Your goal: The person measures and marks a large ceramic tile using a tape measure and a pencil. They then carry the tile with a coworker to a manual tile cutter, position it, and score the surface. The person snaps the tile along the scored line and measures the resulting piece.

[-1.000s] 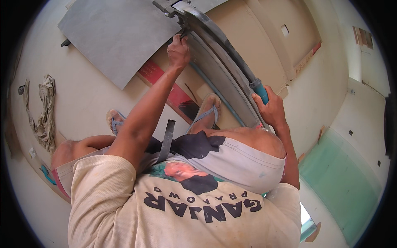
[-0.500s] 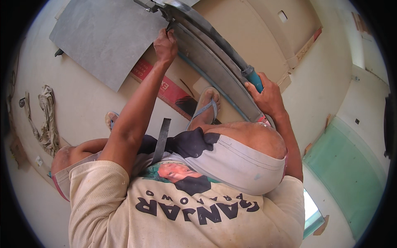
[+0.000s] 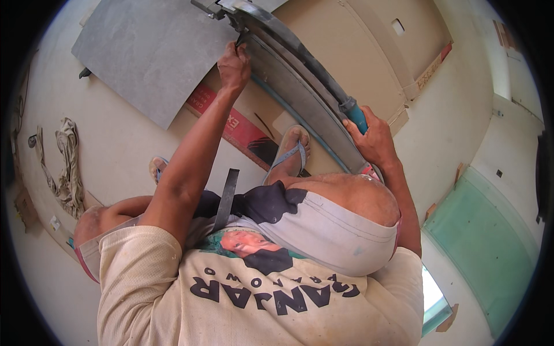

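A manual tile cutter with a long curved metal lever (image 3: pixel 297 49) runs slantwise across the upper middle. My right hand (image 3: pixel 375 135) is closed around the teal handle (image 3: pixel 358 118) at the lever's near end. Up by the cutter's head (image 3: pixel 234 20), my left hand (image 3: pixel 234 68) has its fingers pinched on a small dark piece that I cannot make out clearly. Left of that hand lies a large grey tile (image 3: pixel 141 55), its right side reaching the cutter. The cutter's long grey base (image 3: pixel 309 92) extends beneath the lever toward my right knee.
Opened cardboard (image 3: pixel 346 52) lies beyond the cutter, and a red-printed carton (image 3: pixel 236 127) under it. My sandalled foot (image 3: pixel 291 151) is close to the base. Crumpled cloth (image 3: pixel 68 167) lies at left. Green glass panels (image 3: pixel 485 242) are at right. A dark flat strip (image 3: pixel 228 196) sticks up at my lap.
The whole view has shifted very slightly. Both hands keep their places on the cutter, and the tile lies as before.
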Demonstrator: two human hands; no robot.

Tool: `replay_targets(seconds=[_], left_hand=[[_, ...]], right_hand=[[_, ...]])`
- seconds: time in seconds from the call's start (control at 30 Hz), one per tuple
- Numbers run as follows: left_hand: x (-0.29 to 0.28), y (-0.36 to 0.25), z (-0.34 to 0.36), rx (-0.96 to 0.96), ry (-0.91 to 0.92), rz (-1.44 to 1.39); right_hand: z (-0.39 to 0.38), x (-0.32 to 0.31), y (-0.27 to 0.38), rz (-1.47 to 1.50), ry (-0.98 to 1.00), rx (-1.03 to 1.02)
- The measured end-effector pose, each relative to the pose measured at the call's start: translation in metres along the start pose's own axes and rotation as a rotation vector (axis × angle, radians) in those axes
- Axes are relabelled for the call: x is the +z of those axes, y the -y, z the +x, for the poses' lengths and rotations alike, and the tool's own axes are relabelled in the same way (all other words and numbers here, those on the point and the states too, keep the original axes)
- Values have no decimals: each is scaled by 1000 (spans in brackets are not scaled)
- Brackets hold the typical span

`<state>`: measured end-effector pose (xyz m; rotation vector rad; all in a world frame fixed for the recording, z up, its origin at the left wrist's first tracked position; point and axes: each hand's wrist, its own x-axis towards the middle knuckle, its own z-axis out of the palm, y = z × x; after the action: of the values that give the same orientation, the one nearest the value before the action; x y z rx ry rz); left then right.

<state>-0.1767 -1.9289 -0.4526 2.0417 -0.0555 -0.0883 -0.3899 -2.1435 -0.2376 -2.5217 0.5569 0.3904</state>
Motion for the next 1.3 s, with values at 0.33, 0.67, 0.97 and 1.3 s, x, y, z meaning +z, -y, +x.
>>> replay_targets(seconds=[0.33, 0.67, 0.97, 1.3], left_hand=[[4, 5, 0, 1, -21, 5], [8, -4, -15, -42, 19, 47], [8, -12, -17, -89, 65, 95], [-1, -22, -10, -29, 51, 166]], right_hand=[[2, -1, 1, 1, 27, -2], [-9, -3, -8, -61, 65, 75], [-8, 10, -28, -67, 79, 62], [-5, 14, -39, -94, 130, 39]])
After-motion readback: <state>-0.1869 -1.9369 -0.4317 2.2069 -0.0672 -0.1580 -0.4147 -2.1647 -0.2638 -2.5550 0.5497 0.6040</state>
